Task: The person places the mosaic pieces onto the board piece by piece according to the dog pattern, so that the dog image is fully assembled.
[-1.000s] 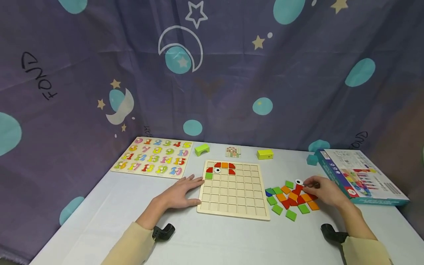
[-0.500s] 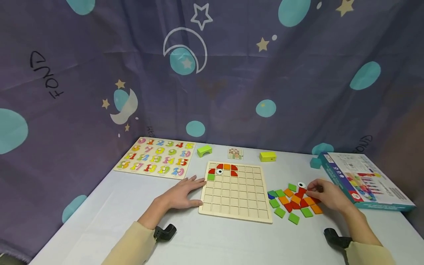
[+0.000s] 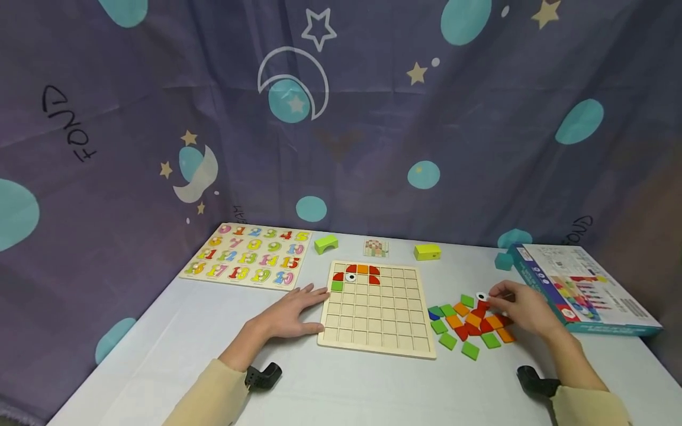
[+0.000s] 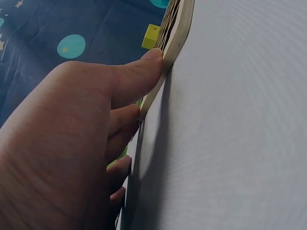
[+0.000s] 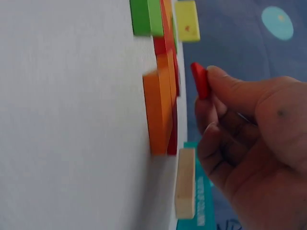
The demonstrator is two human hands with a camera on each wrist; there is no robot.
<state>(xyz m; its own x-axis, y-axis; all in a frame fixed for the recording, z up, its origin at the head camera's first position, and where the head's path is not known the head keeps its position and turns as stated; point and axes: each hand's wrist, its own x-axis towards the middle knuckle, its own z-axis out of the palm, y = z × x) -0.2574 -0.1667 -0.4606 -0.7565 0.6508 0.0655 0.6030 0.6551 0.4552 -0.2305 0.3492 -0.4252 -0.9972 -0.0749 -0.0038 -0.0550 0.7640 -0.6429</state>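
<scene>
Left hand: the left hand (image 3: 290, 312) lies flat on the counter (image 3: 341, 378), fingers straight, thumb against the edge of the grid board (image 3: 375, 307); its grip is released.
Right hand: the right hand (image 3: 524, 309) has its grip pinched on a red tile (image 5: 200, 79), lifted just above the loose tiles (image 3: 469, 322).
Board: red, orange and green pieces fill its top left corner.
</scene>
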